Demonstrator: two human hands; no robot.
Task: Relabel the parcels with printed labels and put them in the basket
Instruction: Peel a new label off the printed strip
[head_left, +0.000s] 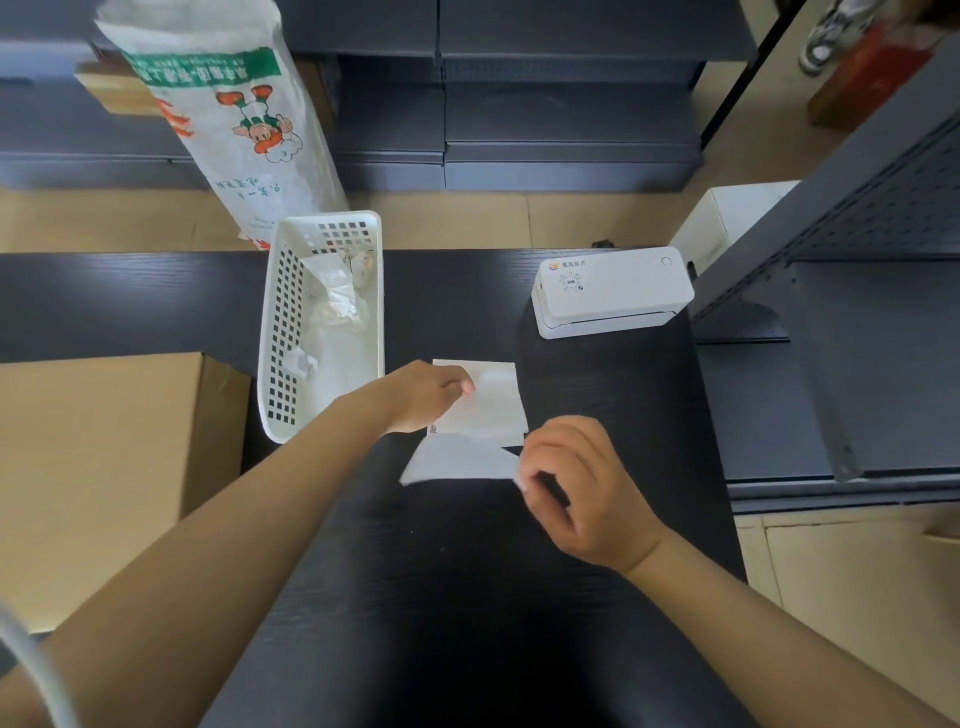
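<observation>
left hand (423, 397) pinches label sheet (493, 402) | right hand (576, 488) pinches peeled backing paper (457, 460) | over black tabletop (467, 571) | white basket (322, 322) beside left hand

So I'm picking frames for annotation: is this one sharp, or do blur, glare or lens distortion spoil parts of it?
Head view: the right hand and the peeled sheet it pinches are motion-blurred; the left hand is sharper; the printer is crisp; wide-angle bending curves the shelving; soft glare lies on the black table.

The label (488, 400) print is hidden; its peeled sheet (457, 460) is blurred.
</observation>
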